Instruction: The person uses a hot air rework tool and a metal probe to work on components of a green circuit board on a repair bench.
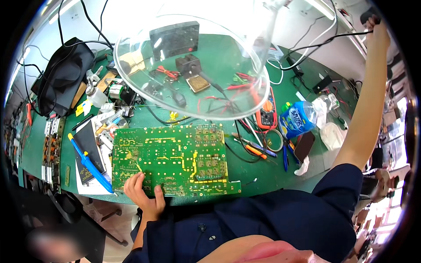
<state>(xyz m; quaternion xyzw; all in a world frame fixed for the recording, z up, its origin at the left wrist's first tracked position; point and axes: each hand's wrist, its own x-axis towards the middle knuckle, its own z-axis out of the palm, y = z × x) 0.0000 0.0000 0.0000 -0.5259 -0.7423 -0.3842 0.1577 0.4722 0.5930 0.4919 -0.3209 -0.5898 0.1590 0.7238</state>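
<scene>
The large green rectangular circuit board point(172, 158), lying at the green tabletop's point(263, 176) near edge, could slip if the left hand point(147, 197), thumb and fingers parted on it, pushes unevenly, while the raised right hand's point(373, 21) grip is unclear.

The circuit board point(171, 160) looks glossy, the hood point(210, 57) shiny clear plastic, the shirt point(272, 223) matt cloth.

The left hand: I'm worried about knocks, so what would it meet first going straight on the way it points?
Likely the large green rectangular circuit board: the bare left hand points away from the body, over the board's near left part. Whether it already touches is hard to tell.
</scene>
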